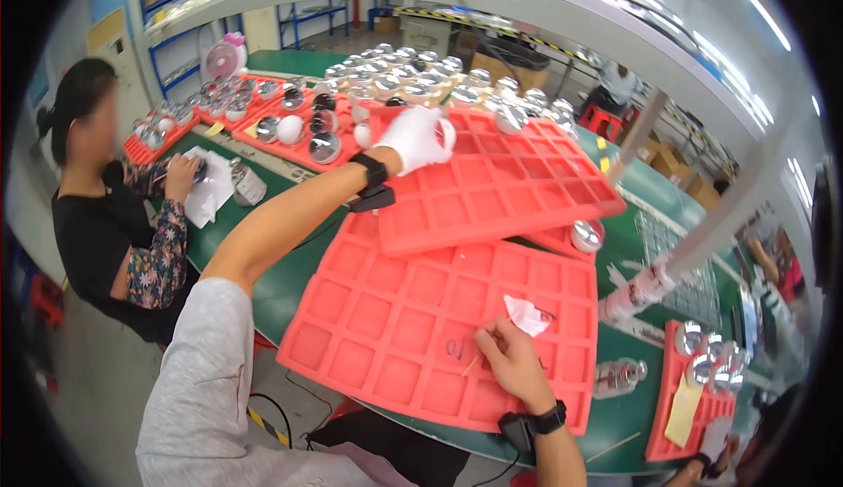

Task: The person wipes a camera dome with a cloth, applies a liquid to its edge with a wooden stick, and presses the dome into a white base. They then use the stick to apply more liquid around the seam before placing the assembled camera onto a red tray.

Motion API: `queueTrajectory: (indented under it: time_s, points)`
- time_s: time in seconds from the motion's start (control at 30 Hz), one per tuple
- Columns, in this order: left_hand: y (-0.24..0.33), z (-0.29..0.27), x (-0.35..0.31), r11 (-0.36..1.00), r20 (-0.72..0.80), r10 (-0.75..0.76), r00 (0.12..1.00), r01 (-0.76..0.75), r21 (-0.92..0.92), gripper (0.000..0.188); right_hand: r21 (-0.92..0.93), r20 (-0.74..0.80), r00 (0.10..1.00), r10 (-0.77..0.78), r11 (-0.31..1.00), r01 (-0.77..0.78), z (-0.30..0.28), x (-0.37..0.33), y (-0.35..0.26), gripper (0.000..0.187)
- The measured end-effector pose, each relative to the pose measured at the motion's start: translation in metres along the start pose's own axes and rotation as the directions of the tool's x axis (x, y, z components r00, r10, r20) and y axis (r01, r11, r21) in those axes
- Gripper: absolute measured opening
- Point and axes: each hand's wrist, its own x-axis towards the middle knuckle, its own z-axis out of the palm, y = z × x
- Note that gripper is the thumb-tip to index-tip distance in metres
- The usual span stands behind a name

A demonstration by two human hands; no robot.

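Note:
My left hand (418, 138), in a white glove, reaches far out over the back of an upper red compartment tray (500, 190) and closes on a white rounded part at its far left corner. My right hand (511, 360), bare, rests on a lower red compartment tray (413, 329) near me. It pinches a small crumpled white cloth (528, 315) and a thin wooden stick (471, 365). Both trays' compartments are empty. Beyond my left hand lie several shiny chrome domed parts (399, 70) in more red trays.
A person in a dark top (105, 232) sits at the left, wiping a part on white cloth. A chrome part (587, 236) lies right of the upper tray. Another red tray with chrome parts (694, 373) and a metal bottle (619, 375) stand at right on the green table (281, 281).

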Motion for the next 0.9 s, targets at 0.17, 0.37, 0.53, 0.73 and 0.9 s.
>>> queueTrajectory:
  time_s: [0.17,0.37,0.53,0.73,0.9]
  points:
    - [0.070,-0.033,-0.055,0.978,-0.278,0.144,0.950,-0.179,-0.106,0.060,-0.099,-0.049,0.997,-0.061,0.994,0.056,-0.005,0.000,-0.015,0.012]
    - [0.136,0.006,-0.156,0.798,0.049,0.510,0.859,-0.451,-0.399,0.057,0.132,-0.090,0.995,0.039,0.991,-0.027,-0.021,0.016,-0.028,0.026]
    - [0.136,0.040,-0.178,0.791,0.240,0.436,0.868,-0.243,-0.561,0.072,0.037,0.026,0.995,0.098,0.994,-0.099,-0.019,0.020,-0.025,0.042]
    - [0.115,0.070,-0.168,0.621,0.036,0.519,0.854,-0.347,-0.703,0.083,0.339,0.037,0.999,0.027,0.940,-0.038,-0.020,0.019,-0.006,0.075]
    - [0.102,0.075,-0.164,0.543,0.021,0.552,0.833,-0.340,-0.768,0.086,0.304,0.096,0.994,-0.050,0.953,0.018,-0.025,0.027,-0.006,0.106]
